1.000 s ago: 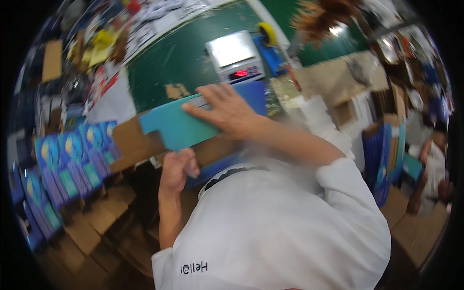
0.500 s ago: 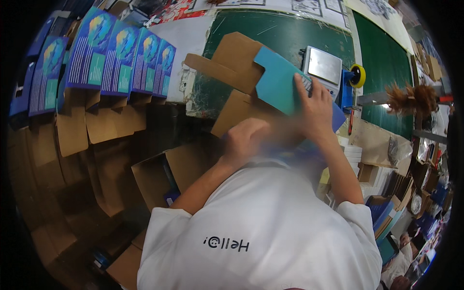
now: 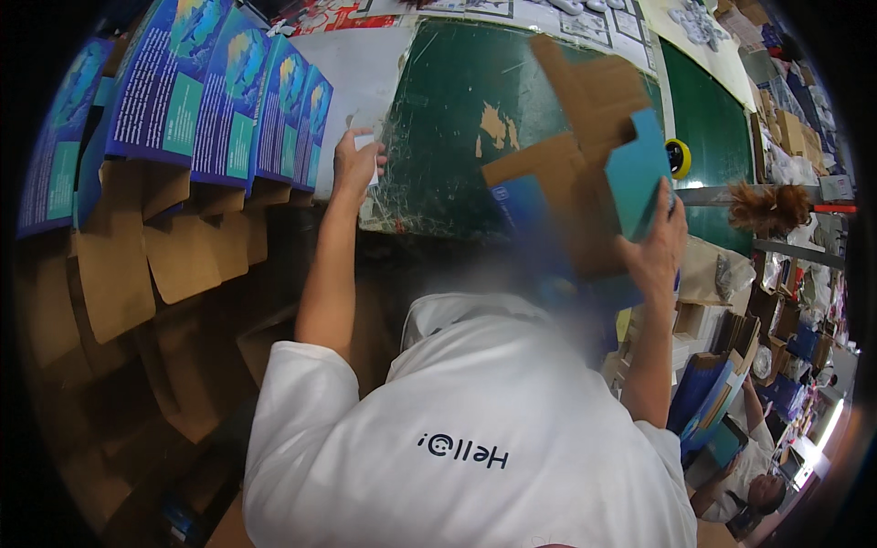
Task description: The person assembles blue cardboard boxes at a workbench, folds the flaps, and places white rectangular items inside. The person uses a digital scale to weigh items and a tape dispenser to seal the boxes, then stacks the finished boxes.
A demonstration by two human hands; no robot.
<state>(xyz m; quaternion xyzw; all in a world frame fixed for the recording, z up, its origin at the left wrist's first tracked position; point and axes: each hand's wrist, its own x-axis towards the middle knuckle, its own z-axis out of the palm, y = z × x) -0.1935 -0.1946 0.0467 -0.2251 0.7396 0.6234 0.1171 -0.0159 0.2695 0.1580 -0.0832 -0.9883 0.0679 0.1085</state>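
My right hand grips the right side of an opened cardboard box, thumb inside and fingers over its teal outer flap. The box is brown inside and blue-teal outside, tilted, with its flaps spread upward. Its lower part is blurred near my white shirt. Reaching out to the left, my left hand is closed round a small flat white piece at the left edge of the green tabletop. What kind of piece it is does not show clearly.
Several blue printed boxes stand in a row at the left, brown flaps hanging down. A yellow tape roll sits behind the held box. Feathery brown tufts are at the right. Another person is at lower right.
My left hand has left the box and moved left to the small white piece. My right hand has shifted right with the box, which now stands more upright and covers the scale.
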